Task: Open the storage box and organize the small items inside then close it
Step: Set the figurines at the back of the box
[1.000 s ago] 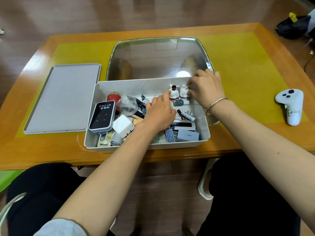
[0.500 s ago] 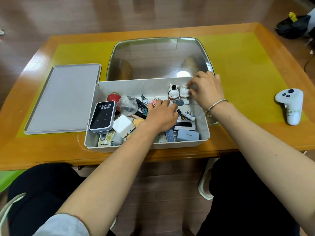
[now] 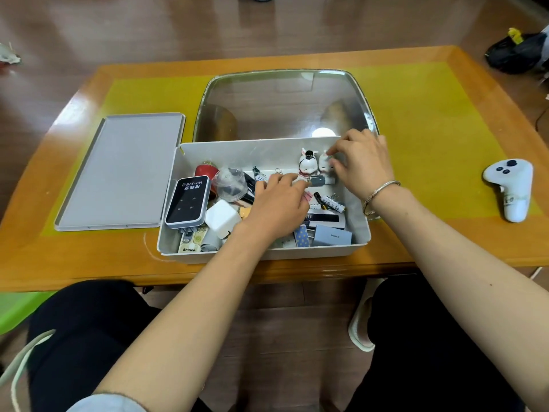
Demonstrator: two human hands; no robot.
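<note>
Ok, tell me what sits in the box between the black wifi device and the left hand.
Head view: a white charger plug and a clear plastic dome lie between the wifi device and the left hand.

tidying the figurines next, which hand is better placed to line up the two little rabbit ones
Right. The right hand is already at the back right of the storage box, fingertips on the smaller rabbit figurine, next to the other rabbit figurine. The left hand sits lower, mid-box.
</note>
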